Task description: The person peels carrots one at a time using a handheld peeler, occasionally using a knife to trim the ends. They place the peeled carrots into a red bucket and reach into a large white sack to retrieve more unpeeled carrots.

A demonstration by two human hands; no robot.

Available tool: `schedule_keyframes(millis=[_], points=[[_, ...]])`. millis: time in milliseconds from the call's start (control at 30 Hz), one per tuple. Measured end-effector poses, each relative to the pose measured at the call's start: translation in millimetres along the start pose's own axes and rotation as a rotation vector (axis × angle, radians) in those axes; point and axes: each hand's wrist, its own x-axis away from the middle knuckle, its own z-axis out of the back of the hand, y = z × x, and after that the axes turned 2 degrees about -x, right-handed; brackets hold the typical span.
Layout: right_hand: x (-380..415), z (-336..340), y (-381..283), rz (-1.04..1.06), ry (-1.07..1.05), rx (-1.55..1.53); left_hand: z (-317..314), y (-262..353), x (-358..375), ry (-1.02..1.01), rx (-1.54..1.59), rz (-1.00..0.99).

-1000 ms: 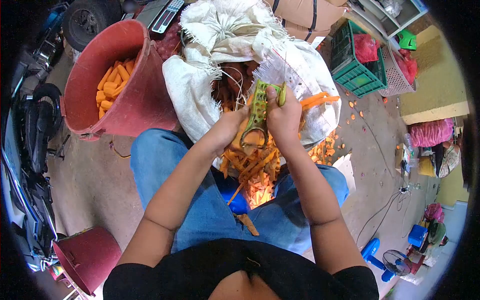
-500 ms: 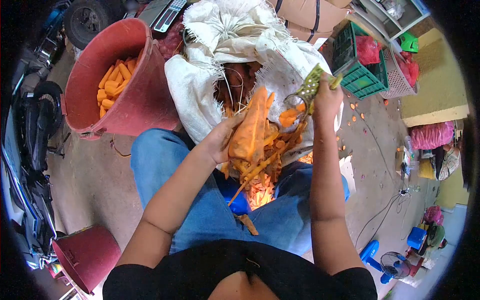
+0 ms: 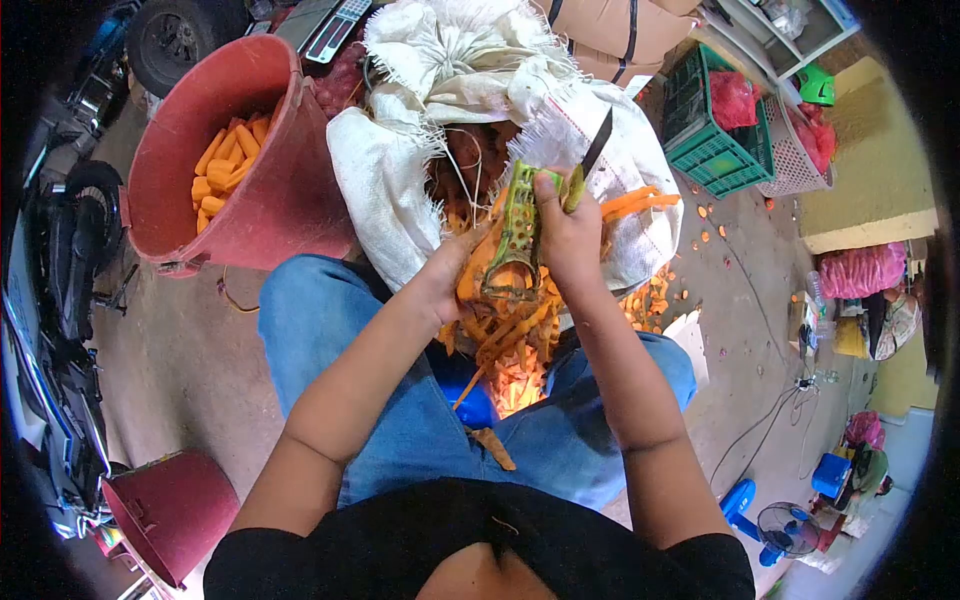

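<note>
My left hand is closed around a large, partly peeled carrot above my lap. My right hand grips a green peeler with a perforated handle, its blade end lying over the carrot and hiding much of it. A knife with a dark blade sticks up from the same fist. Orange peelings hang and pile just under the carrot. Behind the hands, an open white woven sack holds unpeeled carrots.
At left stands a red tub with peeled carrots inside. A blue container between my knees catches peelings. More scraps lie on the floor at right, near a green crate. A dark red bucket sits lower left.
My right hand has swung left and down, bringing the peeler from beside the carrot to over it. Orange strips now lie on the sack's right side. The left hand stays in place.
</note>
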Motion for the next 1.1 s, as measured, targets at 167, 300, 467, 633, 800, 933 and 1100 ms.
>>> schedule_keyframes(millis=[167, 300, 467, 633, 800, 933, 1100], points=[[-8.3, 7.7, 2.8, 0.021, 0.078, 0.311, -2.2, 2.9, 6.8, -0.023, -0.19, 0.042], [-41.7, 39.4, 13.9, -0.104, 0.32, 0.355, -6.9, 0.2, 13.7, -0.087, -0.321, 0.078], [-51.5, 45.3, 30.3, 0.105, 0.44, 0.265, -6.0, -0.5, 5.1, -0.128, -0.108, 0.126], [-49.4, 44.6, 27.7, 0.074, 0.443, 0.271, -8.2, 3.1, 9.3, -0.154, -0.159, 0.137], [-48.5, 42.9, 27.2, 0.056, 0.449, 0.3, -6.0, -1.3, 3.9, -0.151, -0.11, 0.108], [-50.3, 40.1, 32.6, 0.001, 0.413, 0.241, -1.2, -2.9, 3.3, -0.193, -0.153, 0.117], [-51.8, 40.3, 43.6, -0.143, 0.321, 0.149, 2.1, -1.5, 3.6, -0.245, -0.139, 0.158]])
